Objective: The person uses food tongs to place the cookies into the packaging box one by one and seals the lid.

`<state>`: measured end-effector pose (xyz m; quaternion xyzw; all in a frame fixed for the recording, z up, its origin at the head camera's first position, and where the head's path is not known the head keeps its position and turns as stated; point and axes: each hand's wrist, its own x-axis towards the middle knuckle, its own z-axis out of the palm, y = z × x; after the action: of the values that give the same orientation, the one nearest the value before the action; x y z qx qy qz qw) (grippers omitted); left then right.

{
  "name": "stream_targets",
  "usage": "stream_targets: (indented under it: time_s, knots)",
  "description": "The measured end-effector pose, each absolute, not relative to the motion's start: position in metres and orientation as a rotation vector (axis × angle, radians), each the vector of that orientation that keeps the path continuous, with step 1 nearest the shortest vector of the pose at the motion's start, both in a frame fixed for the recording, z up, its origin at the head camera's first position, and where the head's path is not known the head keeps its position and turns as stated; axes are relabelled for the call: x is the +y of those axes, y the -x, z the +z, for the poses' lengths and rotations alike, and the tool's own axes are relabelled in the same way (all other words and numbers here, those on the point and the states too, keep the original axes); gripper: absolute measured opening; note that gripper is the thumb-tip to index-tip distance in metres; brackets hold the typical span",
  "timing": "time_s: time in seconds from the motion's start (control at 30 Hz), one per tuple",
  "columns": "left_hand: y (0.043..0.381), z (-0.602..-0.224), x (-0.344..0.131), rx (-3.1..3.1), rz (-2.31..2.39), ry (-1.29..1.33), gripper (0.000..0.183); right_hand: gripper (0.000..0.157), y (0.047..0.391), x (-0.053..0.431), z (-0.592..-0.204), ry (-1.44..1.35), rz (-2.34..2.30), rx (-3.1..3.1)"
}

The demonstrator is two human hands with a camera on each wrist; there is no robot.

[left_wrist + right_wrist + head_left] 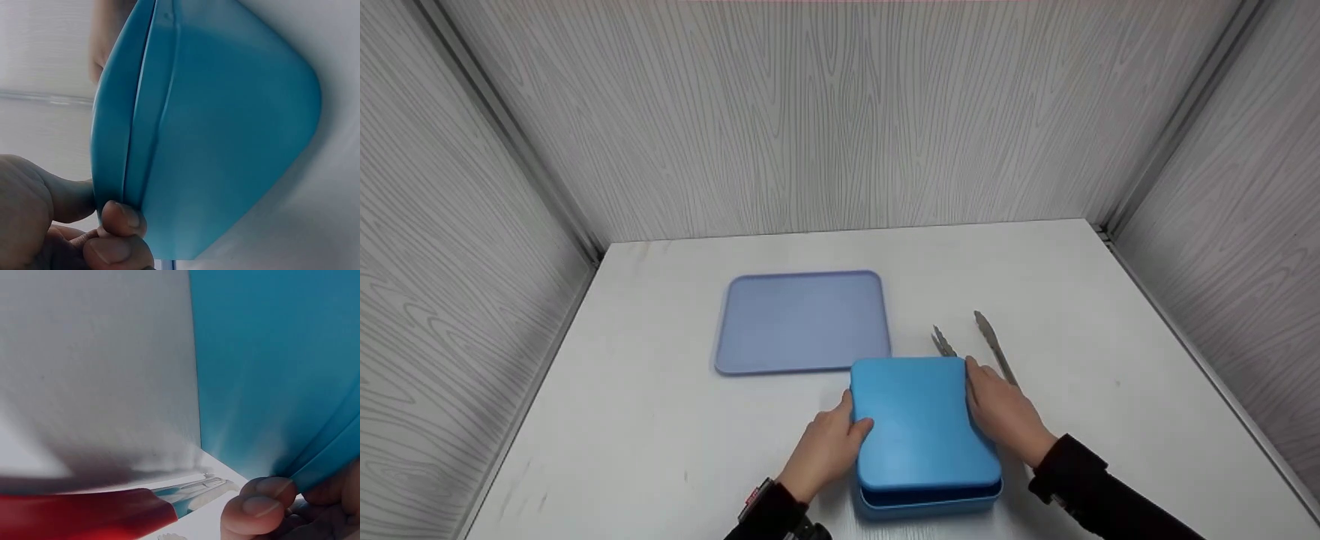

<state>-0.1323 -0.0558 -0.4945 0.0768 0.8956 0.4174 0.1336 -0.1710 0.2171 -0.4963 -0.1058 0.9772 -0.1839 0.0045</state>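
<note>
A blue lid lies over a blue rectangular box near the table's front, with a dark gap between them along the near side. My left hand grips the lid's left edge, thumb on top; in the left wrist view its fingertips curl at the seam below the lid's rim. At the far right corner my right hand holds the lid's edge, and the right wrist view shows its fingertips curled there. Metal tongs lie beside and partly behind the box, their red handle near the right hand.
A flat lavender-blue tray lies behind the box to the left, its near right corner close to the lid. The white table is bounded by grey wood-grain panels at the back and both sides.
</note>
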Motion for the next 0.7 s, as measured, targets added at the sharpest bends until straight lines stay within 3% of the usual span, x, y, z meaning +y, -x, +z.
stream_targets:
  time_s: [0.7]
  knots:
    - [0.1269, -0.4963, -0.0614, 2.505, 1.266, -0.101, 0.069, 0.048, 0.1672, 0.2263, -0.5052, 0.341, -0.887, 2.971]
